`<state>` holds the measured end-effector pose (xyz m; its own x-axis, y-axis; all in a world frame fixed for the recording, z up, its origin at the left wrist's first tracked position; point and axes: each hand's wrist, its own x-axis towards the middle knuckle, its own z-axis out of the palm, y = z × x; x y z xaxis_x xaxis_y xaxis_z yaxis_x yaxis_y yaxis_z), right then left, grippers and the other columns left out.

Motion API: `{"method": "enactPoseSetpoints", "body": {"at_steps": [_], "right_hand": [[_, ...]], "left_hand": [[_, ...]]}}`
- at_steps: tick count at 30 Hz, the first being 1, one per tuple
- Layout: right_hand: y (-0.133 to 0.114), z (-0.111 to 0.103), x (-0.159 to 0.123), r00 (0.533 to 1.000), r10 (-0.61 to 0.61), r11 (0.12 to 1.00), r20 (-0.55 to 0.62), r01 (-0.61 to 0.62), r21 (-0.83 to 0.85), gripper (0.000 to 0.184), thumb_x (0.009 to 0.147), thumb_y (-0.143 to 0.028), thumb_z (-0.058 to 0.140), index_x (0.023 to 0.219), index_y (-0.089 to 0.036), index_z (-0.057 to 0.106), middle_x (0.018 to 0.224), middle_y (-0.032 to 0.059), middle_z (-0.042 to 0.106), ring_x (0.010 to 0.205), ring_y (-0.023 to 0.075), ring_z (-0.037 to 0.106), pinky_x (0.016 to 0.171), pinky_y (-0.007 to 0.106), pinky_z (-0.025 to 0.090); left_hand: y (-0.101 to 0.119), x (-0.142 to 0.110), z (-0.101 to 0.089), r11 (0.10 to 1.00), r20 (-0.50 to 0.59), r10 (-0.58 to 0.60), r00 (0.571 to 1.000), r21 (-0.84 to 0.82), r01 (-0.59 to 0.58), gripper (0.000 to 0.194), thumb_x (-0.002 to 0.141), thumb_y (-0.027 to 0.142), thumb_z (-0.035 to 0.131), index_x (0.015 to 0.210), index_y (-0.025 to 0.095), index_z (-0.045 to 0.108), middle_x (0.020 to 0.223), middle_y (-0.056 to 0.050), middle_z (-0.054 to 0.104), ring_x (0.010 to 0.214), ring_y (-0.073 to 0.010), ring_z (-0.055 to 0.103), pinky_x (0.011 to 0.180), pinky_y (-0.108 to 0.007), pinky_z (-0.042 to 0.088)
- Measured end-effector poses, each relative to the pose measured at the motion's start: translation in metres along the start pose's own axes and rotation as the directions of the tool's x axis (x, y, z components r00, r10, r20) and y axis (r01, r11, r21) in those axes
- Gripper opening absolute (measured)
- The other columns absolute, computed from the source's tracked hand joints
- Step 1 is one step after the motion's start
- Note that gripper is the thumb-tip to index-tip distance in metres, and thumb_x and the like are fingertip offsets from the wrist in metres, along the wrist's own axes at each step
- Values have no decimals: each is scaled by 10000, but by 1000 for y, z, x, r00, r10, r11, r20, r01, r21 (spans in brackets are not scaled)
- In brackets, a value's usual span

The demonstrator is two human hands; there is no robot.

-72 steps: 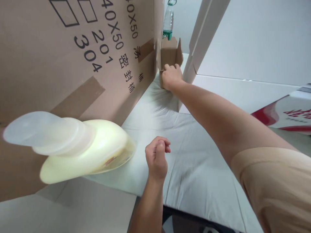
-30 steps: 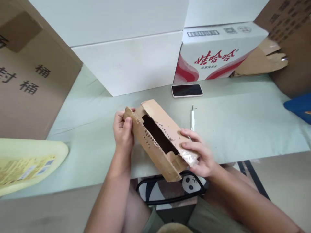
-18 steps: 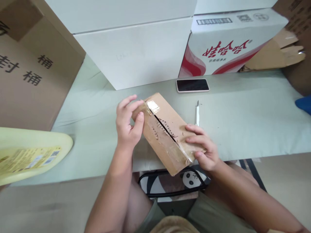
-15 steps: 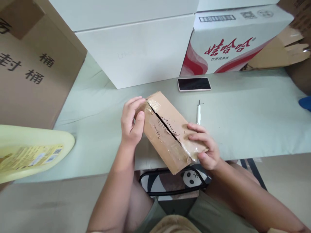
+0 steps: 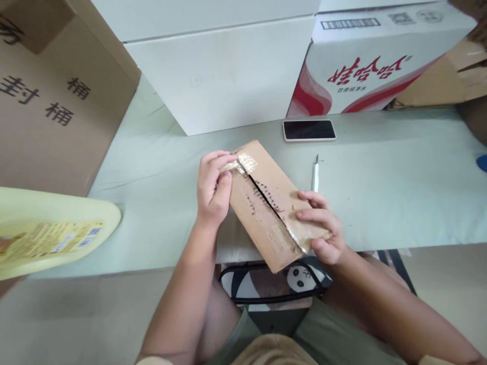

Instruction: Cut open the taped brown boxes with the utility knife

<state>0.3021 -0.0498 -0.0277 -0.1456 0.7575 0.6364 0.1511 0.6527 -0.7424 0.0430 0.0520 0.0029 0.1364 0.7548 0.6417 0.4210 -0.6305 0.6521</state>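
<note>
A small brown cardboard box (image 5: 262,213) lies tilted diagonally between my hands near the table's front edge. Along its top runs a dark slit between the two flaps, with torn, scuffed paper beside it and clear tape at both ends. My left hand (image 5: 215,187) grips the far left end, thumb on the box and fingers at the taped corner. The near right end is in my right hand (image 5: 321,225), with its fingers spread over the top flap and the thumb at the corner. Just beyond my right fingers lies a white utility knife (image 5: 315,175), blade pointing away.
A phone (image 5: 309,130) lies behind the knife. White cartons (image 5: 228,76) and a red-and-white carton (image 5: 353,71) line the back. A large brown carton (image 5: 57,126) and a yellow bottle (image 5: 57,230) stand at left. Below the table edge is a panda-print item (image 5: 300,279).
The box's far left end has shifted slightly, and its flaps sit closer together over the slit. Both hands keep their hold. The whole view has shifted a little.
</note>
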Motion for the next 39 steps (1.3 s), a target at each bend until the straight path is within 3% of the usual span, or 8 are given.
{"method": "enactPoseSetpoints", "body": {"at_steps": [4,12,18,22,25,32,39], "right_hand": [[-3,0,2,1000,0,1000,-11,-1,-24,359,1008,-434,594,1315,-305,728,1454,88,607,1329,285,637,1116,466,580],[-15,-3,7,1000,20,992,-7,-21,-127,337,967,-252,599,1256,-293,768,1416,104,627,1264,290,679,1030,458,620],[-11,-6,11,999,7,995,50,-2,-96,338,998,-338,596,1305,-330,737,1419,89,607,1251,283,665,1032,460,603],[-8,-8,12,996,-13,996,88,20,-85,368,1006,-429,575,1341,-344,704,1432,94,590,1242,302,658,1019,495,607],[-11,-11,13,995,-19,985,98,35,-169,377,990,-417,592,1345,-338,691,1406,109,602,1223,317,657,997,518,610],[-17,-8,13,966,-250,901,63,256,-351,321,958,-463,583,1148,-257,741,1192,105,677,1087,272,657,946,472,618],[-17,-6,12,940,-325,840,106,338,-424,249,903,-425,634,1076,-327,785,1028,84,678,1039,286,627,866,493,622]], "left_hand": [[-1,-2,1,999,25,13,1000,-31,-12,294,1092,390,478,1264,339,712,1289,-46,639,1250,-229,624,1176,-453,491],[-9,-8,10,995,-25,39,999,-89,-41,382,1071,534,466,1346,395,692,1393,-64,526,1349,-279,544,1244,-538,420],[-6,-5,7,999,-6,40,999,-24,-40,444,1060,558,458,1070,310,826,1369,-94,531,1338,-303,564,1162,-542,521],[-5,-4,5,1000,0,8,1000,17,-8,489,1051,591,455,1049,292,841,1369,-94,562,1309,-307,588,1159,-558,519],[-4,-4,5,1000,-34,23,999,-20,-24,429,1051,549,490,1058,312,848,1354,-85,581,1282,-299,606,1153,-543,523],[-8,-5,5,999,-26,32,999,-6,-32,429,1049,559,491,1092,320,845,1353,-86,575,1288,-310,598,1164,-551,514],[-7,-6,5,1000,-29,15,999,0,-15,420,1044,558,496,1090,333,847,1358,-81,580,1291,-312,594,1174,-554,504]]}}
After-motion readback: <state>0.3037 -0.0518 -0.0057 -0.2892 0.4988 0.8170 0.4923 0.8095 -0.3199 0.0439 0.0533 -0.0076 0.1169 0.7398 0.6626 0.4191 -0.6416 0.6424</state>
